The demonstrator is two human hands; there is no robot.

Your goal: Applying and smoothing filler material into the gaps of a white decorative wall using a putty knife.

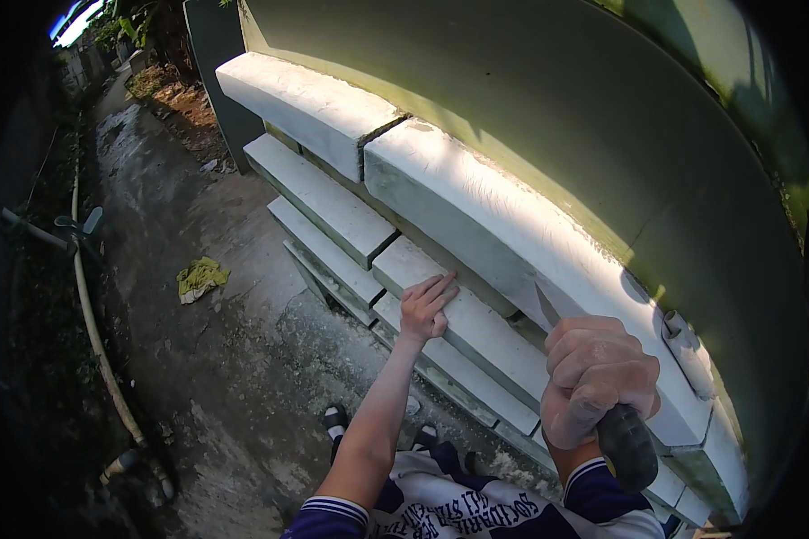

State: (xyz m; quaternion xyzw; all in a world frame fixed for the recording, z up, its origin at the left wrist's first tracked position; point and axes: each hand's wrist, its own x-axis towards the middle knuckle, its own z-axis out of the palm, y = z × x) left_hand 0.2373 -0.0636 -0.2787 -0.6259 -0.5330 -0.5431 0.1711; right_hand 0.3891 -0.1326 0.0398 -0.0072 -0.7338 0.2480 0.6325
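Inside the clamped fingers of the right hand (600, 379) sits a black-handled tool (627, 446) with a pointed grey blade, its long axis slanting up-left, tip beyond the knuckles. Left of them, arm outstretched, the left hand (425, 312) rests loosely spread fingers on a long white slab (503, 340).

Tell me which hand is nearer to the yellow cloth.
Left. The left hand is at a white ledge, to the right of the cloth in view; the right hand is farther right, gripping a black-handled tool.
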